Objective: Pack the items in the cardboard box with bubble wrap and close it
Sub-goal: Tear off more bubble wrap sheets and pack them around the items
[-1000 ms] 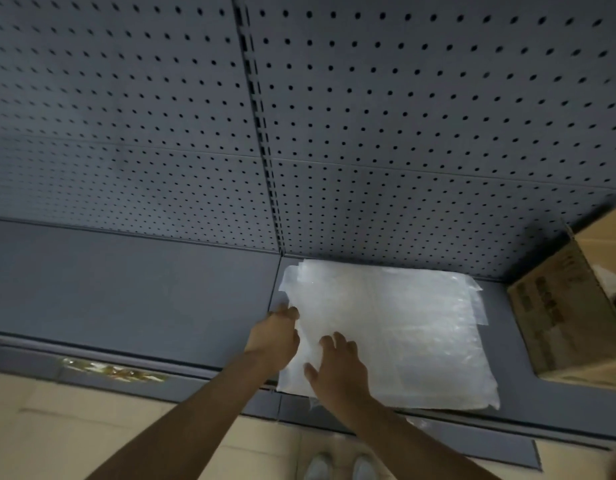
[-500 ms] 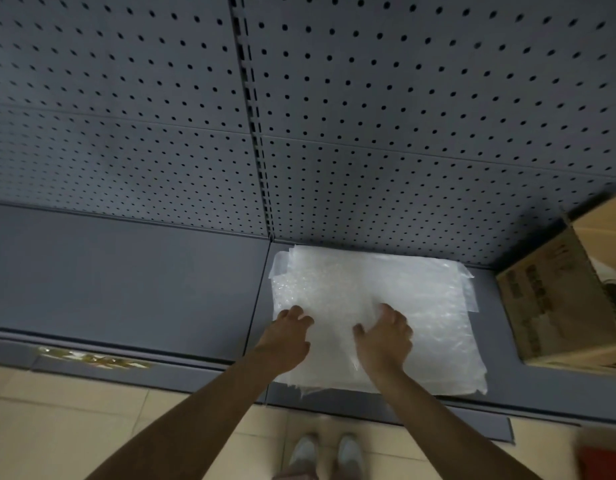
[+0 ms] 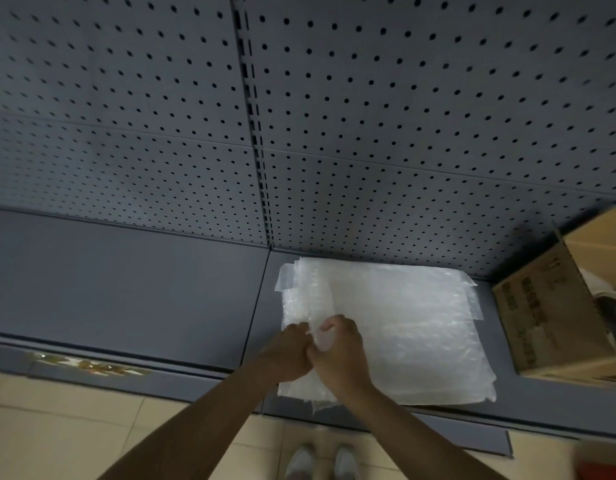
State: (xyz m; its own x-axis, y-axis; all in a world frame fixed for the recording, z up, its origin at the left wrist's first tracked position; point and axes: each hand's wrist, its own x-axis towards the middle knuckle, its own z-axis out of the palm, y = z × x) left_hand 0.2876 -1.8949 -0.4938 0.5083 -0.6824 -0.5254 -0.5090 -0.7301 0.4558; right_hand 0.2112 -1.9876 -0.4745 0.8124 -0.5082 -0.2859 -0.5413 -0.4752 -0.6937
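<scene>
A stack of clear bubble wrap sheets [image 3: 410, 327] lies flat on the grey shelf [image 3: 126, 289], close to its front edge. My left hand [image 3: 288, 353] and my right hand [image 3: 341, 355] meet at the stack's near left part, and both pinch a raised fold of the top sheet between fingers and thumb. At the right edge stands an open cardboard box [image 3: 556, 306], cut off by the frame, with something white and something dark inside that I cannot make out.
A grey pegboard wall [image 3: 369, 116] rises behind the shelf. The left half of the shelf is bare. Below the shelf lip is beige tiled floor [image 3: 57, 427] with my shoes [image 3: 320, 462] on it.
My hands have come together from flat, separate spots on the stack. They now pinch up the top sheet near its left side, which has lifted into a fold.
</scene>
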